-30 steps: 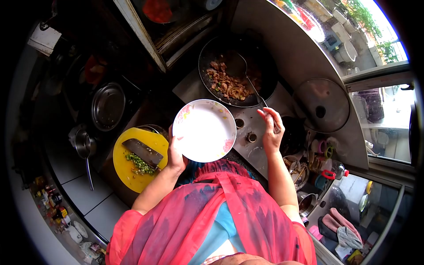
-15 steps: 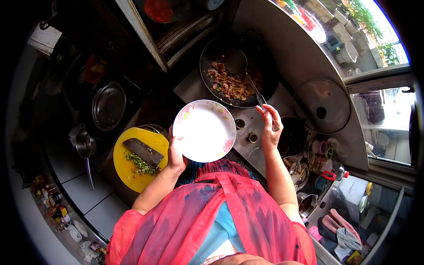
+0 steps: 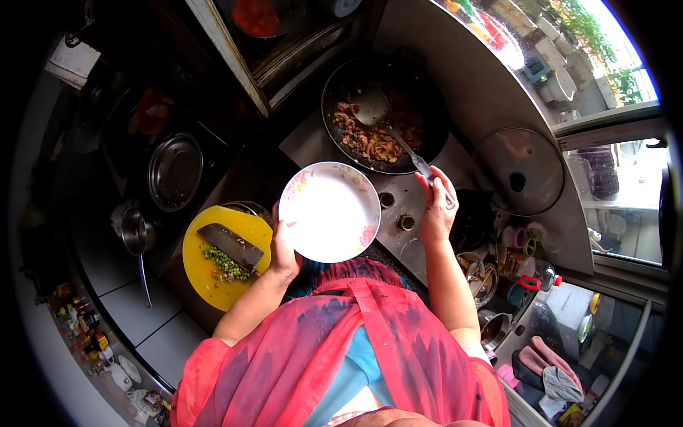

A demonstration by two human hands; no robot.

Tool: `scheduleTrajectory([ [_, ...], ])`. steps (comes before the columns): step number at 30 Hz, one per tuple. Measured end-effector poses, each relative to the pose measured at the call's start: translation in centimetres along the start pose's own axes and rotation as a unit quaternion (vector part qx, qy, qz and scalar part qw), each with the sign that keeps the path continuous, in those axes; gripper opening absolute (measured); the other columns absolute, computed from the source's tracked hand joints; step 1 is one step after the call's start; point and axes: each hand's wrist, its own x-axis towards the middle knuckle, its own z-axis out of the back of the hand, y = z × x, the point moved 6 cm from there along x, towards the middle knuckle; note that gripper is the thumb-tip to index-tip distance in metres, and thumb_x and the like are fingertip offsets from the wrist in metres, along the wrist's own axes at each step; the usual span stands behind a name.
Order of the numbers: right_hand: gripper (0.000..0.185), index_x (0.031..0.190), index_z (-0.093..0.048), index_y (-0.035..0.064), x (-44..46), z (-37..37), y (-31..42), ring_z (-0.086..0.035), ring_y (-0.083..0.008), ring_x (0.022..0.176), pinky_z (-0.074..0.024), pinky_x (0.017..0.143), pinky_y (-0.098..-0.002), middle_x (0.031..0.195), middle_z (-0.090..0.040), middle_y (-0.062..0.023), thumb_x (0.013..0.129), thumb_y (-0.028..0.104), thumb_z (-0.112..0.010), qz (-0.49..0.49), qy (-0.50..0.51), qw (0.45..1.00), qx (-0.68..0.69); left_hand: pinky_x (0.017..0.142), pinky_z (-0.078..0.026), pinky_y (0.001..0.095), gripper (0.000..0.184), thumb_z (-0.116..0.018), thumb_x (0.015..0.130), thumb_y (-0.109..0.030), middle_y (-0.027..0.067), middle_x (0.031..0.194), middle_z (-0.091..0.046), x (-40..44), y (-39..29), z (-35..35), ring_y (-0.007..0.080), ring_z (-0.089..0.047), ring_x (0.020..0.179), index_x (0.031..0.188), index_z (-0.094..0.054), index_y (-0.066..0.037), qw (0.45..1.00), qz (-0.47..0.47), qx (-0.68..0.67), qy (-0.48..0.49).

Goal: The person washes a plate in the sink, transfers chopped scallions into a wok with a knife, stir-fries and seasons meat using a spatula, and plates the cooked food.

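The ladle (image 3: 373, 108) has just shifted and turned among the chopped food (image 3: 377, 146) in the wok (image 3: 429, 89), so we seem to be working it; our right hand (image 3: 435, 217) grips the handle, our left hand (image 3: 285, 255) clasps the floral plate (image 3: 331, 211) nearby.

The round white plate (image 3: 330, 212) has pink and yellow floral patches near its rim. The round cutting board (image 3: 213, 285) is solid yellow, the chopped vegetable pieces (image 3: 226, 265) green, and the draped sheer top (image 3: 284, 341) pinkish red with dark blotches over light blue.
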Motion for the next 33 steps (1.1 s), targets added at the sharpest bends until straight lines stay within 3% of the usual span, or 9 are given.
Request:
scheduleTrajectory([
  [7, 0.035, 0.121, -0.057, -0.0077, -1.3, 1.9, 2.5, -0.068, -0.0278, 0.099, -0.0521, 0.093, -0.0312, 0.118, -0.062, -0.0155, 0.101, 0.019, -0.052, 0.054, -0.056, 0.997, -0.007, 0.104, -0.042, 0.0387, 0.058, -0.045, 0.084, -0.022, 0.0134, 0.133, -0.048, 0.2, 0.4, 0.6, 0.0264, -0.048, 0.124, 0.140, -0.036, -0.010, 1.000, 0.003, -0.007, 0.002],
  [10, 0.037, 0.116, -0.060, -0.0084, -0.8, 4.1, 4.1, -0.070, -0.0278, 0.091, -0.0558, 0.087, -0.0312, 0.113, -0.064, -0.0153, 0.102, 0.024, -0.049, 0.084, -0.105, 0.991, 0.007, 0.103, -0.043, 0.0387, 0.056, -0.044, 0.084, -0.021, 0.0136, 0.133, -0.048, 0.3, 0.5, 0.6, 0.0264, -0.048, 0.124, 0.139, -0.037, -0.010, 1.000, 0.010, -0.011, 0.003],
  [14, 0.045, 0.101, -0.062, -0.0074, -0.2, 6.6, 9.8, -0.070, -0.0260, 0.075, -0.0614, 0.069, -0.0315, 0.103, -0.067, -0.0185, 0.102, 0.035, -0.046, 0.122, -0.178, 0.976, 0.019, 0.103, -0.043, 0.0387, 0.054, -0.042, 0.085, -0.018, 0.0138, 0.133, -0.048, 0.2, -0.2, -0.1, 0.0266, -0.048, 0.124, 0.138, -0.037, -0.010, 1.000, 0.009, 0.001, -0.003],
  [18, 0.048, 0.097, -0.064, -0.0036, 0.1, 8.3, 17.5, -0.067, -0.0183, 0.065, -0.0612, 0.062, -0.0307, 0.093, -0.068, -0.0142, 0.103, 0.039, -0.043, 0.113, -0.165, 0.979, -0.028, 0.104, -0.043, 0.0388, 0.054, -0.041, 0.084, -0.016, 0.0137, 0.132, -0.048, -0.6, -1.4, -1.9, 0.0269, -0.048, 0.124, 0.138, -0.037, -0.010, 1.000, -0.009, 0.018, 0.008],
  [20, 0.044, 0.096, -0.063, -0.0006, 0.3, 8.5, 21.1, -0.060, -0.0140, 0.058, -0.0554, 0.053, -0.0256, 0.089, -0.067, -0.0117, 0.103, 0.039, -0.044, 0.113, -0.162, 0.979, -0.046, 0.104, -0.043, 0.0387, 0.054, -0.041, 0.084, -0.016, 0.0138, 0.132, -0.048, -0.9, -1.6, -2.3, 0.0268, -0.048, 0.124, 0.138, -0.037, -0.010, 1.000, -0.005, 0.013, 0.012],
  [23, 0.037, 0.093, -0.060, 0.0041, -0.2, 8.8, 25.5, -0.044, -0.0095, 0.049, -0.0379, 0.043, -0.0207, 0.087, -0.066, -0.0103, 0.103, 0.037, -0.046, 0.108, -0.185, 0.976, -0.042, 0.104, -0.042, 0.0383, 0.054, -0.040, 0.084, -0.015, 0.0140, 0.132, -0.048, -1.5, -1.9, -3.2, 0.0264, -0.048, 0.124, 0.137, -0.037, -0.009, 0.999, -0.008, 0.021, 0.032],
  [28, 0.032, 0.106, -0.063, 0.0041, -0.6, 11.1, 31.3, -0.041, -0.0055, 0.046, -0.0330, 0.037, -0.0151, 0.088, -0.062, -0.0081, 0.103, 0.031, -0.045, 0.139, -0.101, 0.985, -0.037, 0.106, -0.039, 0.0368, 0.053, -0.038, 0.085, -0.014, 0.0136, 0.132, -0.048, -2.5, -2.3, -4.7, 0.0250, -0.047, 0.125, 0.137, -0.036, -0.006, 0.998, -0.013, 0.035, 0.049],
  [29, 0.030, 0.121, -0.059, 0.0034, -0.7, 12.1, 32.2, -0.040, -0.0057, 0.046, -0.0356, 0.037, -0.0138, 0.097, -0.057, -0.0102, 0.105, 0.020, -0.041, 0.160, -0.104, 0.982, -0.002, 0.106, -0.039, 0.0366, 0.053, -0.038, 0.085, -0.014, 0.0133, 0.132, -0.048, -2.7, -2.5, -5.1, 0.0247, -0.047, 0.125, 0.138, -0.036, -0.006, 0.998, -0.015, 0.036, 0.051],
  [33, 0.036, 0.137, -0.046, 0.0023, -1.5, 13.3, 35.8, -0.038, -0.0052, 0.045, -0.0432, 0.041, -0.0119, 0.106, -0.048, -0.0129, 0.103, 0.008, -0.036, 0.182, 0.049, 0.982, -0.023, 0.106, -0.037, 0.0353, 0.053, -0.040, 0.085, -0.014, 0.0118, 0.133, -0.048, -3.6, -3.0, -5.4, 0.0231, -0.046, 0.125, 0.138, -0.037, -0.006, 0.997, -0.015, 0.049, 0.053],
])
